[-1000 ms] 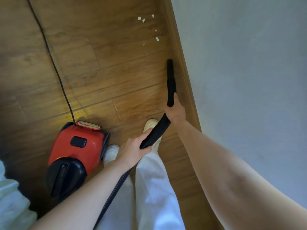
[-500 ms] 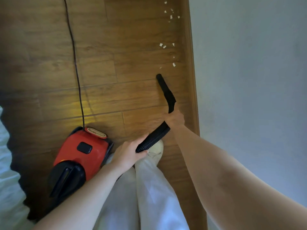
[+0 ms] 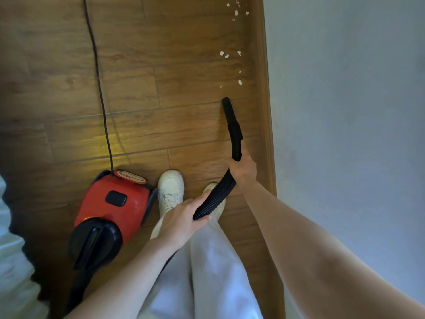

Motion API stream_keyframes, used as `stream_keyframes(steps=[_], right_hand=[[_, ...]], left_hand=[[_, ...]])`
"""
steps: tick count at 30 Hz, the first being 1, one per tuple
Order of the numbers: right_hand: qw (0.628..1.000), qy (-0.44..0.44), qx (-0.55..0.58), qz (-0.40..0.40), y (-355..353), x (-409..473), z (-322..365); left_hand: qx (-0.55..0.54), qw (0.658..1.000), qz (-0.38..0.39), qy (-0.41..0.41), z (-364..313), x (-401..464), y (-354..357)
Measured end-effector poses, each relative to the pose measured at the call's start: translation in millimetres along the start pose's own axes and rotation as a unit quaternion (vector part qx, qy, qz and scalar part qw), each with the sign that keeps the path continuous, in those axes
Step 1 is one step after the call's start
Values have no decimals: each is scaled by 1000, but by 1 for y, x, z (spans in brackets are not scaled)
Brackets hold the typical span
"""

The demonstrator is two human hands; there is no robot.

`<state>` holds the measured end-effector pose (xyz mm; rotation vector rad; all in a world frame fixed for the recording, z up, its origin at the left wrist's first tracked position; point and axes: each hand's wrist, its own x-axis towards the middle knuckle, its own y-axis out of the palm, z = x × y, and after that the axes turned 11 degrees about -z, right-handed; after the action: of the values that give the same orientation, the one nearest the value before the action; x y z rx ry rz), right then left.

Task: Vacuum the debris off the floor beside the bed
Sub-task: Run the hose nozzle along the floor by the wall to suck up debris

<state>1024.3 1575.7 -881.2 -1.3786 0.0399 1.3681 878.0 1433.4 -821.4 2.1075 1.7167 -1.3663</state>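
Right hand [image 3: 243,168] grips the black nozzle [image 3: 232,125]; its tip sits near white paper scraps [image 3: 239,82] by the baseboard [image 3: 264,100]. Left hand [image 3: 184,217] fingers curl round the ribbed hose [image 3: 216,196].

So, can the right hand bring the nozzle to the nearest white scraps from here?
Probably yes. The right hand grips the nozzle, whose tip sits just short of the nearest scraps, and only bare floor lies between.

Wood-plank floor [image 3: 161,65] meets a wooden baseboard [image 3: 264,88] below a pale wall [image 3: 345,111].
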Motion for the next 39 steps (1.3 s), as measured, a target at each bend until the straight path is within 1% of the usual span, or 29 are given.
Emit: stream_keyframes(steps=[3,7,10,12,17,20,24,26,30,35,39], right_hand=[[999,-34,-23,2,5,6,14],[996,-69,-54,20,17,22,50],[996,-62,-63,17,27,35,70],[997,-47,-58,17,28,39,72],[998,-20,-54,2,17,29,39],[1000,16,-13,-1,6,17,10],[1000,22,16,-2,-4,19,-6],[1000,21,5,-16,-5,26,-5],[998,46,4,-53,-3,33,-7],[997,52,48,-40,-1,31,-14],[993,64,65,-69,0,23,-18]], left_hand=[[-13,1000,-12,3,2,8,-6],[-33,998,-50,-9,8,25,-22],[-46,997,-57,-19,10,44,-33],[-48,998,-45,-24,12,53,-38],[-46,999,14,-11,5,41,-32],[-34,999,33,-6,3,26,-19],[-13,1000,27,5,-3,21,-6],[-22,999,25,7,-6,26,-5],[-18,999,29,13,-9,40,-12],[3,999,35,33,-9,42,-20],[1,999,35,23,-8,35,-16]])
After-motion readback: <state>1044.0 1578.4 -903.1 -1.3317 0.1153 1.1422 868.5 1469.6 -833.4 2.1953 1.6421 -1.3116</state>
